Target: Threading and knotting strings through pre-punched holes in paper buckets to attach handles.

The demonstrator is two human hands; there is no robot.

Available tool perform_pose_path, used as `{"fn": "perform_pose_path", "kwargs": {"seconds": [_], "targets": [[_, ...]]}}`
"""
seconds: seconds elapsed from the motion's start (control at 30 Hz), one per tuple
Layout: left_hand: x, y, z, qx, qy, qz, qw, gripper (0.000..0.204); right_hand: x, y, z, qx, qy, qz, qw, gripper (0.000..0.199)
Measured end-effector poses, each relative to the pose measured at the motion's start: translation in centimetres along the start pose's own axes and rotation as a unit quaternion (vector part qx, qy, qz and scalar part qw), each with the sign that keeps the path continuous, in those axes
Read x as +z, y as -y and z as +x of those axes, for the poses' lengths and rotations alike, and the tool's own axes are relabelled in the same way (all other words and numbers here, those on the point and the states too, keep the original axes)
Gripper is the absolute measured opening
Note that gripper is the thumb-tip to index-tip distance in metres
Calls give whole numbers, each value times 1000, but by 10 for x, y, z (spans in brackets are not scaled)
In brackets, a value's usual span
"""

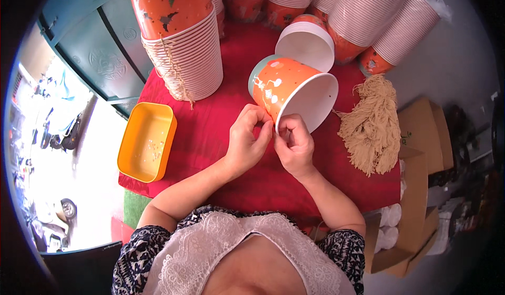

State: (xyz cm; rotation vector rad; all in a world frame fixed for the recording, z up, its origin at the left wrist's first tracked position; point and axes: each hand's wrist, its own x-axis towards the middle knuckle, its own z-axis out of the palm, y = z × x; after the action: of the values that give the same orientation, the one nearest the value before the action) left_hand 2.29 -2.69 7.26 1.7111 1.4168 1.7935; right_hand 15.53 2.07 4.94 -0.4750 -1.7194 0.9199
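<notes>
An orange paper bucket (286, 84) with white figures and a white inside lies tilted on the red cloth, its mouth toward the lower right. At the near edge of its rim both my hands meet. My left hand (250, 137) is closed in a pinch just outside the rim. My right hand (295, 146) has its fingers curled at the rim's inner side, thumb close to them. Whatever sits between the fingertips is too small to make out. A small dark hole shows in the bucket wall at the right.
Another white-mouthed bucket (305, 45) lies just behind. A tall nested bucket stack (184, 63), strings hanging down its side, stands left; more stacks (363, 13) line the back. A yellow tray (129, 150) holds small bits. Beige string (371, 126) lies right, beside cardboard boxes (415, 205).
</notes>
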Motion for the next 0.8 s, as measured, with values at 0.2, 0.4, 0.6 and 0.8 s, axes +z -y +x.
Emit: {"fn": "perform_pose_path", "kwargs": {"seconds": [0.2, 0.4, 0.6, 0.8], "targets": [[-24, -10, 7, -9, 23, 54, 998, 10, -1, 10, 6, -142, -20, -160, 977, 26], [-106, -35, 12, -18, -25, 189, 982, 6, -22, 32, 20, -247, 16, -277, 928, 21], [-199, -11, -8, -114, -87, 331, 933, 4, -20, 40, 24, -290, 76, -285, 911, 24], [-224, 5, -21, -201, -80, 419, 882, 13, -39, 57, 17, -262, 69, -293, 917, 40]]}}
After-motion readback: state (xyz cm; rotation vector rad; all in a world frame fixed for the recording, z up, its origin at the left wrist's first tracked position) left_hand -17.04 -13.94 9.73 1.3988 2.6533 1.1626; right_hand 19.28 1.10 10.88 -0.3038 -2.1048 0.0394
